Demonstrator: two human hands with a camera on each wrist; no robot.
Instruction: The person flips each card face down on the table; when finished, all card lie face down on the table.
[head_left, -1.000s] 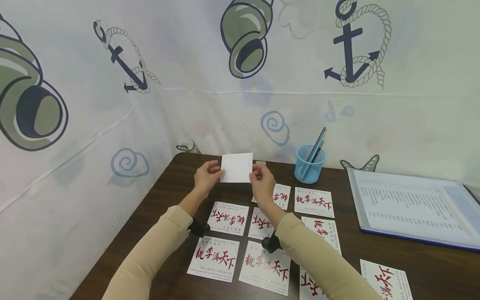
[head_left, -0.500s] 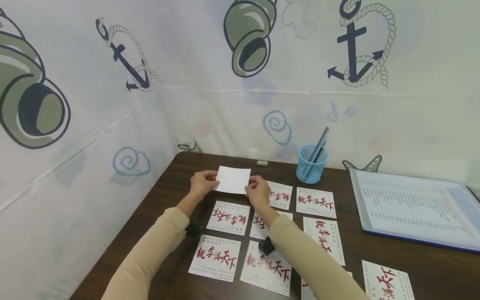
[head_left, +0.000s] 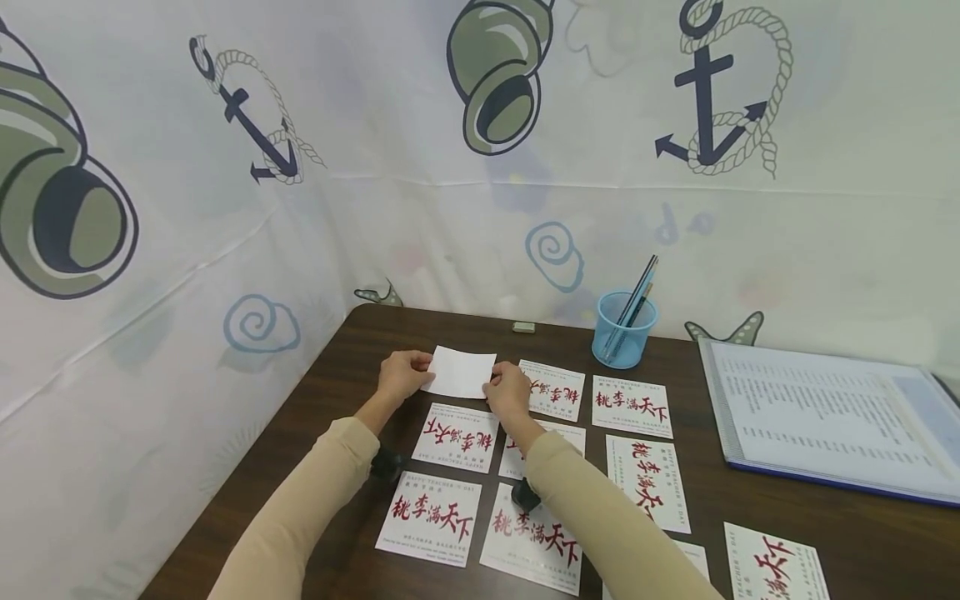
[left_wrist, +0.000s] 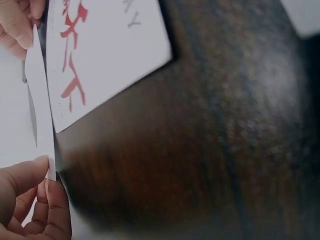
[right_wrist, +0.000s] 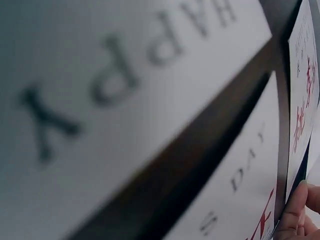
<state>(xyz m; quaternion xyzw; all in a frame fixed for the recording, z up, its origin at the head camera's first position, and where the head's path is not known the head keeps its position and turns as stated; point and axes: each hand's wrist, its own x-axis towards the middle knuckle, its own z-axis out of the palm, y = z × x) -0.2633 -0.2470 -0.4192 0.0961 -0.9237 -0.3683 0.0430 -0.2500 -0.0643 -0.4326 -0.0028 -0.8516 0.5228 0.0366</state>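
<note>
Blank white paper card point(head_left: 461, 373) bows slightly between our left hand point(head_left: 402, 375) and right hand point(head_left: 510, 392), fingers pinching opposite edges over the dark-brown wooden counter point(head_left: 360, 335); uneven release (our worry) could skew it onto a neighbouring red-lettered white card point(head_left: 557, 392).

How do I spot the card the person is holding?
Find the dark brown table and go to its far left corner. Near there, the left hand and right hand hold a white card by opposite edges. Its upper side looks plain, while the neighbouring cards show red writing.
</note>
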